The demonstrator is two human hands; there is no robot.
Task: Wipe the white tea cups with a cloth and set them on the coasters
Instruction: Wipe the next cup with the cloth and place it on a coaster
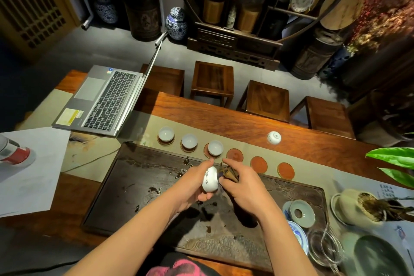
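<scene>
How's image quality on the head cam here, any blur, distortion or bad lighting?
Head view: wide-angle bending bows the table edge and shelf; warm light pools on the wood near the lone cup, while the corners fall dark; the can at the left edge is smeared; both hands, left and right, stay fairly sharp.

2 bare forearms without sleeves, left hand (pixel 195 182), right hand (pixel 240 184), pink-and-black patterned garment (pixel 179 268) below
</scene>
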